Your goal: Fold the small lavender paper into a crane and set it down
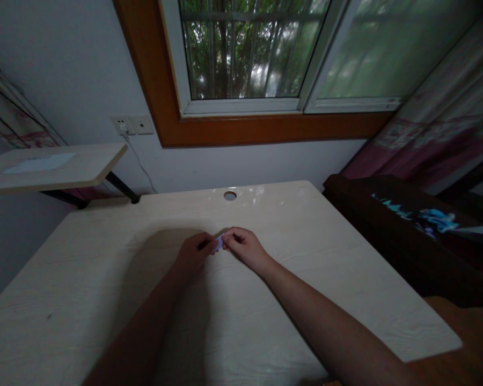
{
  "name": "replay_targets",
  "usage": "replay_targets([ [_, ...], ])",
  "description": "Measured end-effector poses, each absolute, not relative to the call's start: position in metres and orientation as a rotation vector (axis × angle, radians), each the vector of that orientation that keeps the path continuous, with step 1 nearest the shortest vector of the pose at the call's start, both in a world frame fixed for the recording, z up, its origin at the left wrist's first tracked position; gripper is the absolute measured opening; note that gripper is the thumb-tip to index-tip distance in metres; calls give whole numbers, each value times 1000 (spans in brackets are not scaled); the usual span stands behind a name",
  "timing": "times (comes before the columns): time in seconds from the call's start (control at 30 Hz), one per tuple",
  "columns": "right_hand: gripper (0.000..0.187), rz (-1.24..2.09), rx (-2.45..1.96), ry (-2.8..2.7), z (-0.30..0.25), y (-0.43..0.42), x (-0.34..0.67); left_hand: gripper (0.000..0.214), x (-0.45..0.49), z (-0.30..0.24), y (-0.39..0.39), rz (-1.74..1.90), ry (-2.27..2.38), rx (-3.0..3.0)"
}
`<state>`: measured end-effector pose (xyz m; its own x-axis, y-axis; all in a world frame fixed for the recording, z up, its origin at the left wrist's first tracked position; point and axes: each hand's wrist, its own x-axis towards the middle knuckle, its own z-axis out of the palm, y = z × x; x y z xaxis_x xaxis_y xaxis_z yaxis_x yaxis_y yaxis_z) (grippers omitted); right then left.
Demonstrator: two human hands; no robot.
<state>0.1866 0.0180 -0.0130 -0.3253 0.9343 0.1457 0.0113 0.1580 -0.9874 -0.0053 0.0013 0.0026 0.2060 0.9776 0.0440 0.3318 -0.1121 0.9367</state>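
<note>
Over the middle of the pale wood-grain table (306, 257), my two hands meet at a small, flat, pale lilac piece (219, 243) that looks like folded paper. My left hand (194, 250) pinches its left end between thumb and fingers. At its right end, my right hand (243, 244) grips it with thumb and fingertips. Fingers cover much of the piece, so its full shape is hidden. A round cable hole (230, 196) lies just beyond the hands.
A raised shelf (92, 166) on black legs stands at the back left, with a white sheet (40, 163) on it. A white cord (141, 166) runs down from the wall socket (132, 125). Right of the table sits a dark wooden piece of furniture (358, 209).
</note>
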Motion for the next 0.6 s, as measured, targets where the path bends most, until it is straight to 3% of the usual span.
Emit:
replay_targets([
  [0.23, 18, 1289, -938, -1526, -11, 18, 187, 30, -5, 4, 1, 910, 1238, 1613],
  [0.6, 23, 1352, -916, -1439, -11, 18, 187, 30, -5, 0, 2, 926, 1216, 1582],
])
